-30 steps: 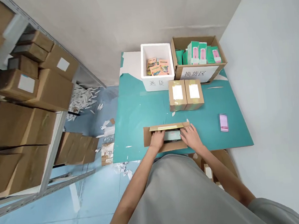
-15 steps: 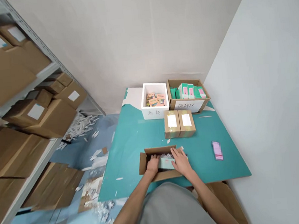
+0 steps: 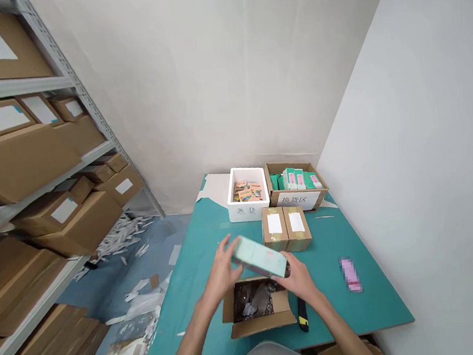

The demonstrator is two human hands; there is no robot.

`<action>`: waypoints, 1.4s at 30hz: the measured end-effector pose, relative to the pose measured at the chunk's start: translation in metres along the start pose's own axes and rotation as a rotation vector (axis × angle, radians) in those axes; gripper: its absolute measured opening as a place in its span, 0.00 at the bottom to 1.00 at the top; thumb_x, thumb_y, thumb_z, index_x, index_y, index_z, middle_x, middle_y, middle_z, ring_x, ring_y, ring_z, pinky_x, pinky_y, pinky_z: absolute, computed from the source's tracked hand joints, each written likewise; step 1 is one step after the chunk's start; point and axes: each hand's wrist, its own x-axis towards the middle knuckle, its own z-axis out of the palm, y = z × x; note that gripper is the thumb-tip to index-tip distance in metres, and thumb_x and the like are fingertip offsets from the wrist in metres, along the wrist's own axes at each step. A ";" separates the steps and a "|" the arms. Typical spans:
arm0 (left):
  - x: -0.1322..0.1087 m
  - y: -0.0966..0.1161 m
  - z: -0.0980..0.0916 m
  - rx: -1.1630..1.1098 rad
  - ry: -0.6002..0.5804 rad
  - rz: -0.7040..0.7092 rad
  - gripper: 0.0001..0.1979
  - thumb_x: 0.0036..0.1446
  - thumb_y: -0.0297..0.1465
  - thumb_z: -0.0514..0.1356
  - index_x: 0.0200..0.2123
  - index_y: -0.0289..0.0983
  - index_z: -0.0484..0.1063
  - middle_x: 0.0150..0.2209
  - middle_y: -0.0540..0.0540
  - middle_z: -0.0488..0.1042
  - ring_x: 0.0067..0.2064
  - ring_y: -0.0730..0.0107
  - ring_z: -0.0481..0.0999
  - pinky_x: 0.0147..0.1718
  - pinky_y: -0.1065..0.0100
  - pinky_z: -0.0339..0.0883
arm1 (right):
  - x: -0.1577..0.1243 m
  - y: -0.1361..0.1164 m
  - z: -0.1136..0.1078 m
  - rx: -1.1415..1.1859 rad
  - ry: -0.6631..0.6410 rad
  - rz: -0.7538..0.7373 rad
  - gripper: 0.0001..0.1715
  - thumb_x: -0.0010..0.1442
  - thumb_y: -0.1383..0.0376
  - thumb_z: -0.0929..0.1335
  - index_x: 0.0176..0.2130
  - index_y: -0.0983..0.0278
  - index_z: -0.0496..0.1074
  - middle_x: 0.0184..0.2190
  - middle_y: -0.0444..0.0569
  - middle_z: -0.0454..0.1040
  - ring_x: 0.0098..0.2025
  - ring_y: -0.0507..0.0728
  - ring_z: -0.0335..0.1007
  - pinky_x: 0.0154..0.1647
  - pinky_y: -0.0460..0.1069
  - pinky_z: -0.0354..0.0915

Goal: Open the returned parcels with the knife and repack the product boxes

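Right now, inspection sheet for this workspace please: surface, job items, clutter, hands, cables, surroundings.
Surface: green tabletop, white scuffs.
Job items: pale green box, held above open carton's far side; crumpled packing inside carton.
Clutter: black-and-yellow tool right of carton; pixelated pink item farther right; two small cartons, white bin of booklets, labelled carton of green packs behind.
Hands: left hand grips box's left end; right hand its right end.
Cables: nothing seen.
Surroundings: shelving stacked with brown boxes at left; white scraps on blue floor; pale walls.

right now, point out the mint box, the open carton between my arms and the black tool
mint box [image 3: 260, 255], head view, upper face
open carton [image 3: 263, 325], head view, near flap
black tool [image 3: 302, 312], head view, middle of its body
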 end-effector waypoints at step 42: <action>-0.013 0.098 -0.010 -1.230 0.104 -0.083 0.52 0.44 0.42 0.87 0.67 0.45 0.64 0.60 0.39 0.79 0.58 0.53 0.86 0.57 0.57 0.81 | -0.018 -0.174 0.070 0.079 0.674 -0.154 0.45 0.67 0.47 0.76 0.75 0.57 0.68 0.74 0.63 0.69 0.66 0.68 0.77 0.67 0.65 0.78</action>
